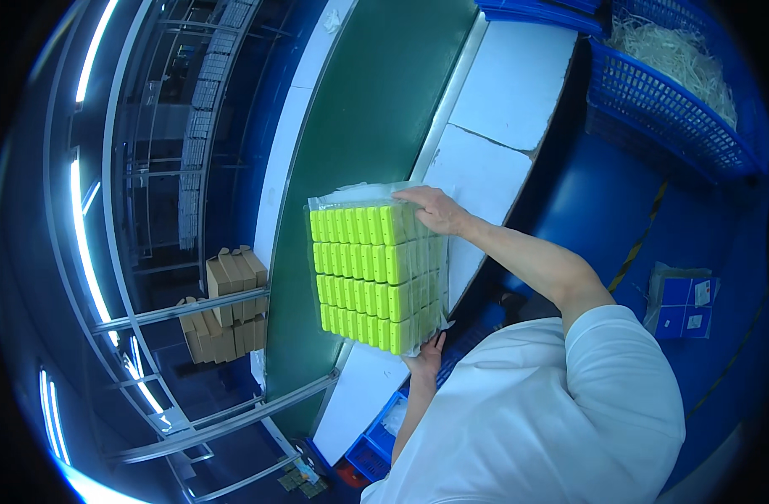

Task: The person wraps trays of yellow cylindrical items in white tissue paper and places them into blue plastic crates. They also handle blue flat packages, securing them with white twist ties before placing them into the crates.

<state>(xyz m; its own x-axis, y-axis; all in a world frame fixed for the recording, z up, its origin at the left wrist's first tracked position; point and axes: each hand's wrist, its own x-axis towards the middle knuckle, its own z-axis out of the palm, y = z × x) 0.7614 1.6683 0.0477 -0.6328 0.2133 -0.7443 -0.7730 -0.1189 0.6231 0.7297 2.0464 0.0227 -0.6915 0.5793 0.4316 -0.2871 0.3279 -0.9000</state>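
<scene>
Fingers of the right hand (436, 210) were closed on the film-wrapped yellow-green stack (359, 281), positioned over the green belt (384, 92); those of the left hand (426, 359) were partly hidden, their grip undetermined. Slippage through slack film (351, 196) was judged possible.

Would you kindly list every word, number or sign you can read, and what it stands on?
No text is readable here.
White rectangular labels on the blue, flat, clear-wrapped package: too small to read.
Yellow-green, rectangular, clear-wrapped blocks: tiny dark marks, too small to make out.
</scene>
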